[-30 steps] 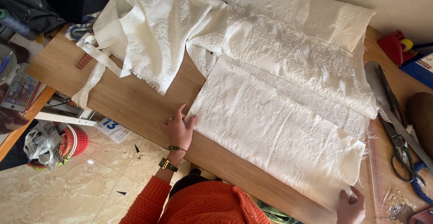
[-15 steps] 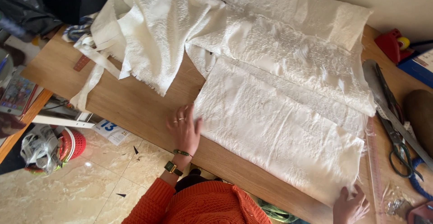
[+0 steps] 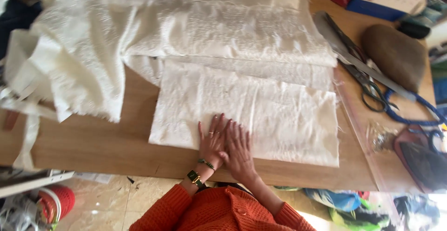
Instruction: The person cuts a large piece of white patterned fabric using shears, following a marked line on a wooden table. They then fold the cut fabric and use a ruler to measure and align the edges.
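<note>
Both hands flat, palms down, side by side and touching at the thumbs, on the near edge of a folded white cloth (image 3: 260, 114). Left hand (image 3: 213, 140) fingers spread, rings, bracelet and watch at the wrist. Right hand (image 3: 240, 152) just beside it, fingers together, pointing far. Neither grips anything; they press on the cloth, nothing pinched.

Cloth lies on a wooden table (image 3: 93, 142), near-centre, its near edge close to the table edge. Looks folded in layers: top layer a squared rectangle, edges fairly aligned, a few creases across the right half. Judged: fold made, surface mostly flat where the hands are; right half not yet pressed.

Far of it, more white fabric (image 3: 223, 31) in long panels, partly overlapping the folded piece's far edge. Left, a loose bunched piece (image 3: 79, 68) with strips hanging off the table, unfolded.

Right side of table: scissors (image 3: 368, 80), a long metal ruler (image 3: 354, 56) beside them, a brown pad (image 3: 396, 54), blue cord (image 3: 409, 114), clear plastic bag (image 3: 372, 138).

Orange sweater sleeves at near edge. Tile floor below, red item at near left.
</note>
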